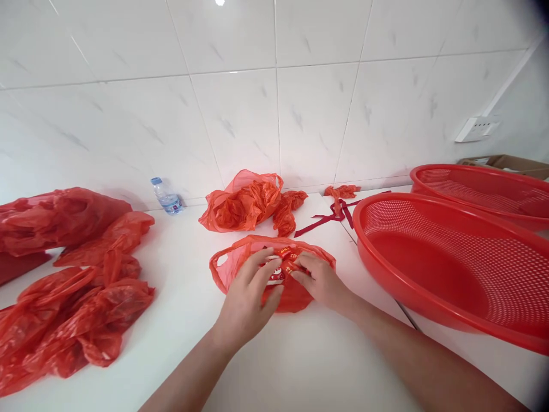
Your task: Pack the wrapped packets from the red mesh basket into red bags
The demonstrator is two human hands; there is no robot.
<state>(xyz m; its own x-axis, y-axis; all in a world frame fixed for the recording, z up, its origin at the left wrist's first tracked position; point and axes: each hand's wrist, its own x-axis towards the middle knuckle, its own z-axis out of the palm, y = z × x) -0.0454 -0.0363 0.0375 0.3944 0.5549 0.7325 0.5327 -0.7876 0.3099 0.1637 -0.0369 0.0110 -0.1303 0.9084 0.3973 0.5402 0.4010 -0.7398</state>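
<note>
A red plastic bag (300, 301) lies with its mouth open on the white table, one handle loop to the left. Inside it are small red packets (285, 252) with yellow print and a red-and-white printed item (275, 274). My left hand (249, 292) reaches over the bag's left side, thumb and fingers apart, beside the printed item. It partly covers that item. From the right, my right hand (321, 280) pinches a small red packet (289, 266) between thumb and fingers. The bag's lower contents are hidden.
Crumpled red bags (81, 320) are heaped at the left; another red bag (244, 206) sits behind. A water bottle (167, 196) stands near the wall. Dark red ribbon (319, 224) lies at the back. Red plastic baskets (424, 274) and a cardboard box (510, 164) are right.
</note>
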